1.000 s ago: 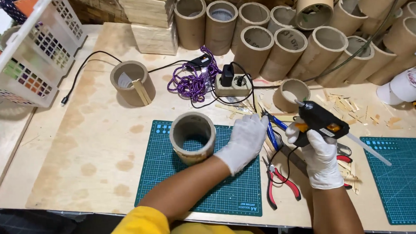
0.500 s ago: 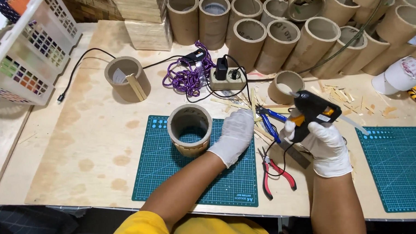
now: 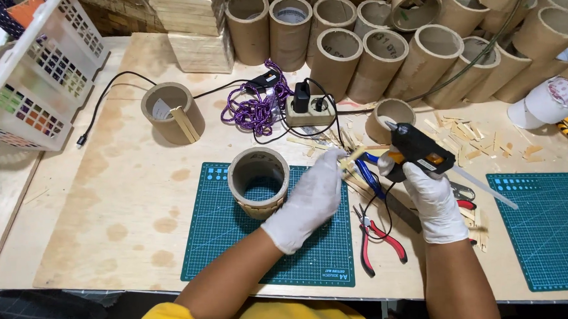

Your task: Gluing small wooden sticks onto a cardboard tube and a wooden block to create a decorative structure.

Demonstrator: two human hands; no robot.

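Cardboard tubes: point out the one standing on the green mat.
The short tube by the left hand is the only one on the left green mat; the others stand or lie on bare wood.

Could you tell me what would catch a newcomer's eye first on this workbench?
Most likely the two white-gloved hands at the centre: the right hand grips a black glue gun, while the left hand holds a thin wooden strip beside its nozzle. Left of them a short cardboard ring stands on a green cutting mat. Along the back edge lies a row of large cardboard tubes.
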